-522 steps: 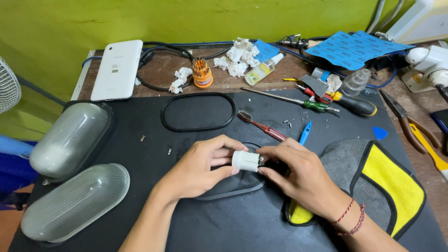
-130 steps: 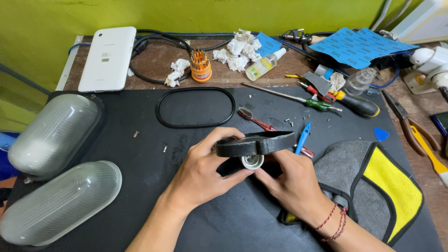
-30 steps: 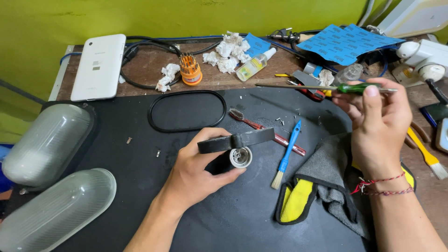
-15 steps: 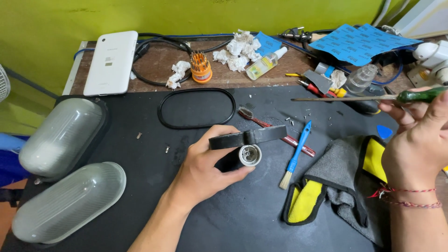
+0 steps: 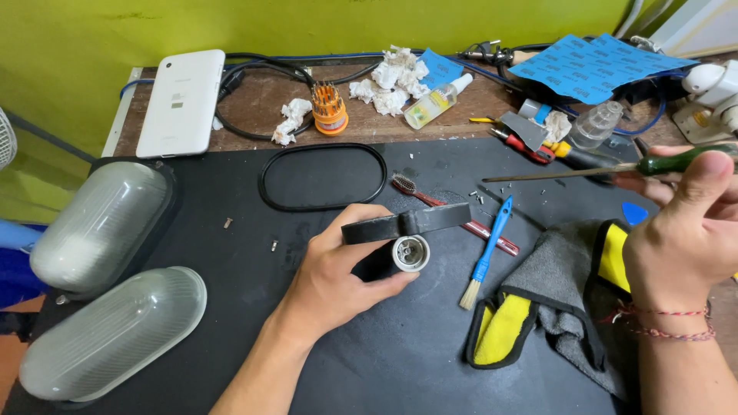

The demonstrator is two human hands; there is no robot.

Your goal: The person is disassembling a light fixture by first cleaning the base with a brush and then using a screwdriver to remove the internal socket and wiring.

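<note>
My left hand (image 5: 338, 269) grips a black lamp base (image 5: 407, 223) with a white round lamp socket (image 5: 410, 253) facing me, held just above the black mat (image 5: 231, 307). My right hand (image 5: 680, 238) is raised at the right edge and holds a green-handled screwdriver (image 5: 584, 169) level, its thin shaft pointing left, well apart from the lamp base. A blue-handled brush (image 5: 486, 253) and a red toothbrush (image 5: 453, 217) lie on the mat between the two hands.
Two oval ribbed glass lamp covers (image 5: 108, 330) (image 5: 100, 227) lie at the left. A black oval gasket (image 5: 323, 177), loose screws (image 5: 227, 223), a grey and yellow cloth (image 5: 553, 307), a white tablet (image 5: 181, 104), an orange bit holder (image 5: 329, 109), crumpled tissues (image 5: 388, 81), blue sandpaper sheets (image 5: 592, 69) and hand tools (image 5: 530, 142) lie around.
My right hand left the lamp base, picked up the green-handled screwdriver from the back of the table and now brings it leftward. My left hand keeps hold of the lamp base.
</note>
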